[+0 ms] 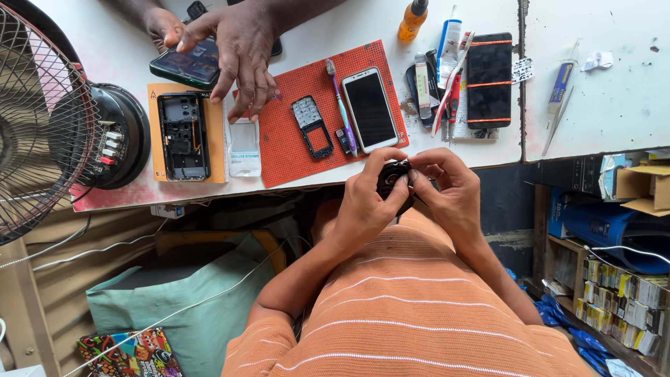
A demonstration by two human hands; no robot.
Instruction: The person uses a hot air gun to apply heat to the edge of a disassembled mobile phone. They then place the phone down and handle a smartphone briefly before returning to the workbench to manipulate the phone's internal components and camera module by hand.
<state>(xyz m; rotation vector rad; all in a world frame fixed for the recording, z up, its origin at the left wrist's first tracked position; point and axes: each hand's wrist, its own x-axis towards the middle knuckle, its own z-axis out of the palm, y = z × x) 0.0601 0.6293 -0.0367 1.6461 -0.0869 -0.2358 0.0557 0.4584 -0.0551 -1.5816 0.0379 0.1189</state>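
Both hands, left hand (366, 199) and right hand (450, 192), pinch a small black phone part (393, 179) between curled fingers, just below the tabletop (488, 150) edge; beyond them lies a white smartphone (370, 109) on an orange mat (289, 150).

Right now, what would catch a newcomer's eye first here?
Both the left hand and right hand grip a small black phone part at the table edge. Beyond lies a red mat bearing a white smartphone; another person's hand rests at its far left.
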